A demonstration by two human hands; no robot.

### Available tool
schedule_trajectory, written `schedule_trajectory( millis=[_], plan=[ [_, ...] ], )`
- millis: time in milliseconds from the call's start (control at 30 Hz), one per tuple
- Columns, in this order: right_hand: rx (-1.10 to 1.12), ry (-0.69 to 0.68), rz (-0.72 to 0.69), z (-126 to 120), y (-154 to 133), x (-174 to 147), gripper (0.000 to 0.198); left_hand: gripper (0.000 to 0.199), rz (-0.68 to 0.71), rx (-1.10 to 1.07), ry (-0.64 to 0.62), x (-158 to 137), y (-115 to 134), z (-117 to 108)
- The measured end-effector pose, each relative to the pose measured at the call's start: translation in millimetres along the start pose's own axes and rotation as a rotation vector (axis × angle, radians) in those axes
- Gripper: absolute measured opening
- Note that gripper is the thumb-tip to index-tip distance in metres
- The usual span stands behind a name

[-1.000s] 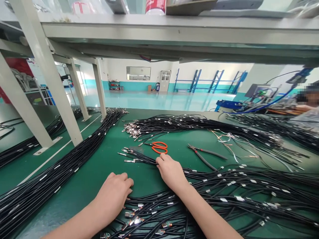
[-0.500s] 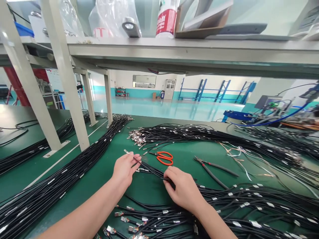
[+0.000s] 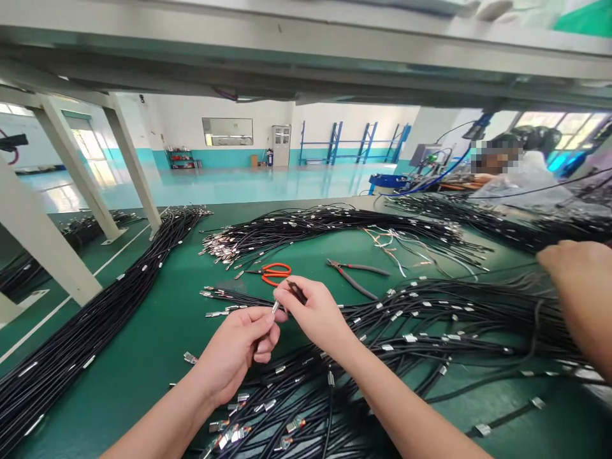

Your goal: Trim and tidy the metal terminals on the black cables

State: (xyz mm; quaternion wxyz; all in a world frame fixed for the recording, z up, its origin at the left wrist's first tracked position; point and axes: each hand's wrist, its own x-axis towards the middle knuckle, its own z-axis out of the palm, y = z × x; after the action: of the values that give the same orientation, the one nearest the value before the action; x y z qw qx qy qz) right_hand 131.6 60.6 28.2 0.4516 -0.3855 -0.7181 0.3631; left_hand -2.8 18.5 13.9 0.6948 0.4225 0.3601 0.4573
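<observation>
My left hand (image 3: 239, 354) is closed, thumb against fingers, on a black cable whose silvery end (image 3: 275, 307) shows at the fingertips. My right hand (image 3: 315, 312) meets it there, its fingers pinched round a dark length of cable (image 3: 297, 292). Just behind the hands lies a small bunch of black cables with metal terminals (image 3: 229, 295). Orange-handled scissors (image 3: 276, 274) rest beyond my right hand, partly covered by it. Below the hands spreads a large heap of black cables (image 3: 306, 376) with white tags and metal ends.
Dark-handled pliers (image 3: 356, 280) lie to the right, near loose stripped wires (image 3: 394, 245). Long cable bundles run along the left (image 3: 119, 306) and back (image 3: 306, 224). A shelf beam (image 3: 287, 57) crosses overhead. Another person's arm (image 3: 583, 299) reaches in from the right; a further person sits behind.
The view has turned right and the hands have come together. A silvery cable end is now between their fingertips, and the small bunch lies on the table. Another person's arm has appeared at right.
</observation>
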Motion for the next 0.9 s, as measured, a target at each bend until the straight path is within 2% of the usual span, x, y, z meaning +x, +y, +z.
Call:
schedule_trajectory(
  millis=[133,200,400,500,633,800,900],
  plan=[
    [0.06,-0.037,0.055,-0.2,2.9,0.2,0.021,0.021,0.102,0.171,0.158,2.2,2.9,6.5],
    [0.065,-0.052,0.078,-0.3,4.4,0.5,0.022,0.024,0.123,0.222,0.191,2.5,2.6,6.7],
    [0.102,0.034,0.161,-4.1,6.5,2.8,0.027,0.021,0.062,0.155,0.22,-0.4,-2.7,2.8],
    [0.133,0.012,0.165,-5.5,6.1,3.3,0.026,0.016,0.067,0.085,0.214,-1.3,-2.4,3.0],
    [0.168,-0.024,0.146,-5.2,3.7,3.0,0.019,0.02,0.09,0.017,0.154,-0.6,1.7,5.2],
    [0.233,-0.072,0.108,-4.0,0.8,1.7,0.003,0.017,0.089,0.062,0.156,0.9,2.9,4.2],
    [0.267,-0.083,0.107,-3.1,0.2,1.0,0.006,0.014,0.108,0.071,0.175,1.0,0.9,2.3]
  ],
)
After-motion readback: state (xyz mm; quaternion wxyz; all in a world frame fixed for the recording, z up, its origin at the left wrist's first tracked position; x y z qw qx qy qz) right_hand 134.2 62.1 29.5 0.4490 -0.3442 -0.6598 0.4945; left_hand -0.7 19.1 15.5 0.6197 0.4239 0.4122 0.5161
